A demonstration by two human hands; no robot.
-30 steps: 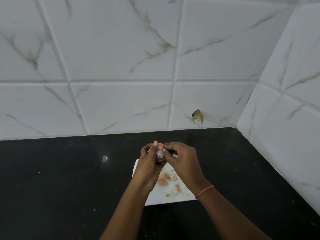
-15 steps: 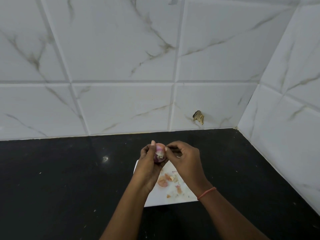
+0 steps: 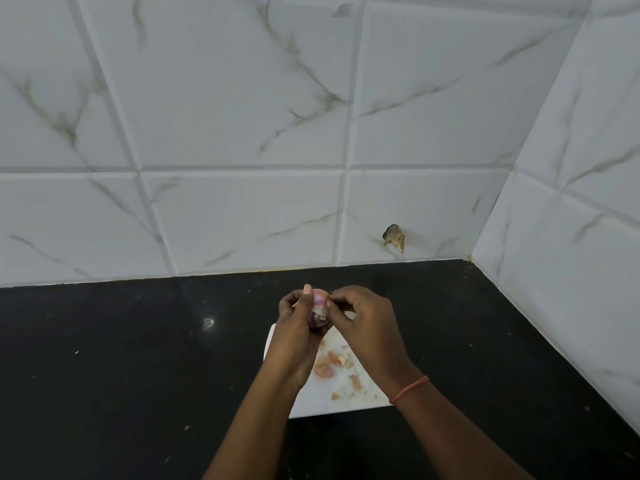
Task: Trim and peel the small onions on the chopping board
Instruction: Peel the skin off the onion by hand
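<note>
Head view is showing a black counter (image 3: 104, 358) carrying a white chopping board (image 3: 349, 400), where peel scraps (image 3: 332, 365) are already lying. Above it, the left hand (image 3: 294, 337) is cradling a small onion (image 3: 317, 311) while the right hand (image 3: 367, 323) is pinching loose skin at its top. Peeling seems partway; whether other onions are waiting is hidden.

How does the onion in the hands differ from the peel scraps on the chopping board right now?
The onion is one rounded purple bulb, while the peel scraps are small flat pale-orange flakes. The onion is held up off the board, gripped by the left hand with the right hand pinching its loose skin; the scraps lie scattered on the white chopping board, untouched. Both look like the same kind of onion.
</note>
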